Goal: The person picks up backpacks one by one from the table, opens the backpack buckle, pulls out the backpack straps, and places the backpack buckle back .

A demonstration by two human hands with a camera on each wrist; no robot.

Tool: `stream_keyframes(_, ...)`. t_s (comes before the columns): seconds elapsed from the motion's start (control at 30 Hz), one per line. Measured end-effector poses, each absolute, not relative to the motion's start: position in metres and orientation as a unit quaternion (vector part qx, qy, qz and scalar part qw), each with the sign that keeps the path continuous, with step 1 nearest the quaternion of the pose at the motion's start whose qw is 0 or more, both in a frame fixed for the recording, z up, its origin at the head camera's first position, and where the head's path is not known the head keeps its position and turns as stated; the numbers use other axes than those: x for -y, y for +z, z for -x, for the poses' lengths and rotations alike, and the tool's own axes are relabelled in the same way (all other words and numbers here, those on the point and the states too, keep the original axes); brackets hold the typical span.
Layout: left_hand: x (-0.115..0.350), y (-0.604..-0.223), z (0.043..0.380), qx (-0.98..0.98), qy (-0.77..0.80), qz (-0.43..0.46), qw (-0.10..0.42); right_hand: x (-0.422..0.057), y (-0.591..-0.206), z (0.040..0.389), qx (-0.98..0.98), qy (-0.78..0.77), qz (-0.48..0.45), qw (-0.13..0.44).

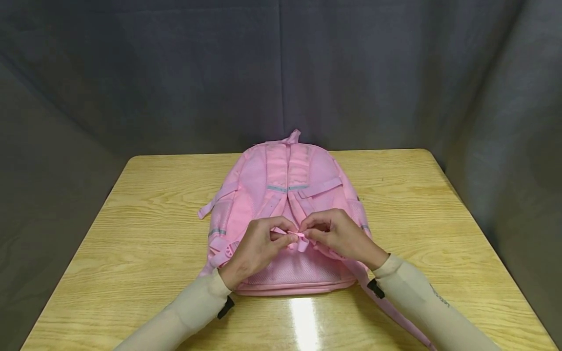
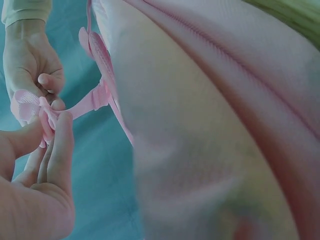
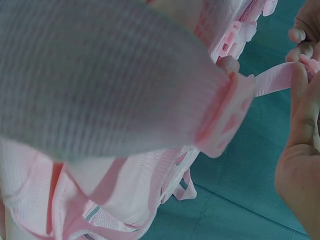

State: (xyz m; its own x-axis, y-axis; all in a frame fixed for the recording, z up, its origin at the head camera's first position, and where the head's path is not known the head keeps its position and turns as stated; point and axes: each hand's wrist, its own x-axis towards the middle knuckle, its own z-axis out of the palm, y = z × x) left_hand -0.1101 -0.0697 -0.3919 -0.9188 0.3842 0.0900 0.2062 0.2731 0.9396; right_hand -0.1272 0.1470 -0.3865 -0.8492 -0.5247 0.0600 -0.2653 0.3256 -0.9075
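A pink backpack (image 1: 298, 273) lies on the table with its shoulder-strap side up. Over its lower middle, my left hand (image 1: 263, 243) and my right hand (image 1: 342, 236) meet fingertip to fingertip. Both pinch a pink webbing strap (image 1: 303, 243), whose short end hangs below the fingers. In the left wrist view, a small pink plastic fitting (image 2: 46, 125) shows between the left thumb and fingers, with the strap running from it to the bag. The right wrist view has the taut strap (image 3: 275, 80) leading into the fingers; the hold is partly cut off at the frame's edge.
A pink plastic buckle (image 1: 229, 250) lies at the bag's lower left. Another pink buckle (image 3: 227, 117) fills the right wrist view's foreground. A long strap (image 1: 395, 314) trails off the bag's right side under the right forearm. Dark curtains (image 1: 281, 73) stand behind the wooden table (image 1: 145, 234).
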Motion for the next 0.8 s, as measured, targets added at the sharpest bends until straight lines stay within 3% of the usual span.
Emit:
stream_keyframes(0.4, 0.0698, -0.389, 0.1094, -0.792, 0.571, -0.2, 0.089, -0.1532, -0.3847, 0.1284, -0.774, -0.537, 0.278, 0.186)
stream_keyframes(0.8, 0.0708, -0.3882, 0.1099, -0.783, 0.577, -0.209, 0.099, -0.1553, -0.3864, 0.1309, -0.766, -0.534, 0.297, 0.2)
